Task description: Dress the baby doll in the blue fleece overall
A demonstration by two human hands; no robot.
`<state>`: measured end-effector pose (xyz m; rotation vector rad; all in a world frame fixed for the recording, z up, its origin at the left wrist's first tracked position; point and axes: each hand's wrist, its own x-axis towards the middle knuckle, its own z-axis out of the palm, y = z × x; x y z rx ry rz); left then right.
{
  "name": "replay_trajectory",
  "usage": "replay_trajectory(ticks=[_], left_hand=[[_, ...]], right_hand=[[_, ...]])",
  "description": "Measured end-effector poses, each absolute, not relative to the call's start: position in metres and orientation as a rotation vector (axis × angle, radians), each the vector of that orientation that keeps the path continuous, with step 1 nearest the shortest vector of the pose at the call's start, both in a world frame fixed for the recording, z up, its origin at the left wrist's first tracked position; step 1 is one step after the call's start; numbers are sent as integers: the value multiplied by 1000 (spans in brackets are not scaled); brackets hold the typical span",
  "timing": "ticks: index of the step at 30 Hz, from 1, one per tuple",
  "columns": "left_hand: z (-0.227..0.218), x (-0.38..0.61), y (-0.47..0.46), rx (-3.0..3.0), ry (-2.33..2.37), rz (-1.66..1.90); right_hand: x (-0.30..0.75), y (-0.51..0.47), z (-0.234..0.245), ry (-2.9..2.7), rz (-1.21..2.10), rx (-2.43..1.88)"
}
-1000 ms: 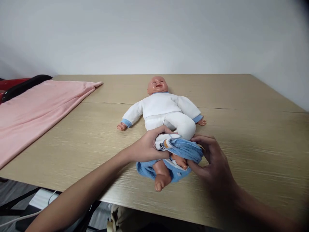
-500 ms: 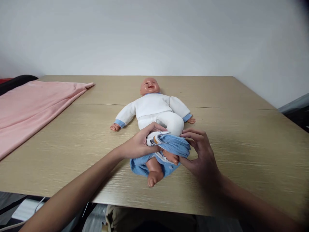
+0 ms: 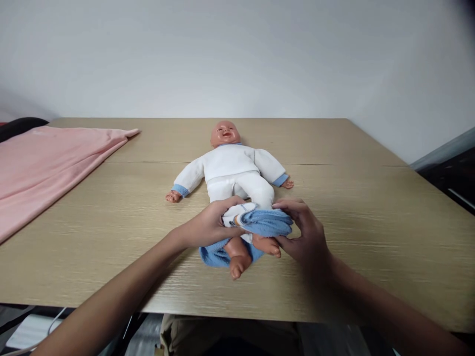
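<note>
A baby doll (image 3: 233, 162) in a white top with blue cuffs lies on its back, feet toward me. Blue terry pants (image 3: 265, 222) with a white printed part are bunched around its lower legs, and both bare feet stick out below. My left hand (image 3: 211, 222) pinches the white printed side of the pants between thumb and fingers. On the other side, my right hand (image 3: 304, 230) grips the blue bunched edge, its fingers above and thumb below near the doll's foot. Part of the blue cloth lies under the feet on the table.
The wooden table (image 3: 371, 217) spreads around the doll. A pink cloth (image 3: 55, 173) lies at the left, with a black object (image 3: 22, 126) behind it. Behind the table rises a pale wall (image 3: 222, 59). A white box with a cable (image 3: 31, 331) is below the table's front left.
The bunched pants have moved slightly up the doll's leg on the right, and more of that foot shows below them. Both hands keep their hold. The view has shifted slightly.
</note>
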<state>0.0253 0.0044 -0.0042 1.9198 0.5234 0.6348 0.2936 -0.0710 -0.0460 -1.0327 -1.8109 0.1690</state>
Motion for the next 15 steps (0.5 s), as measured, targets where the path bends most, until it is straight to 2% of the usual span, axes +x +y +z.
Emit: replay_trajectory(ticks=[5,11,15], left_hand=[[-8,25,8,1822,507,661],[-9,27,14,1751,492,626],[-7,31,13,1715,529,592]], right_hand=[[305,-67,-43,-1842,339,-1038],[330,-43,-38,-1751,1251,-985],[327,-40,-39,-1641,1428,-908]])
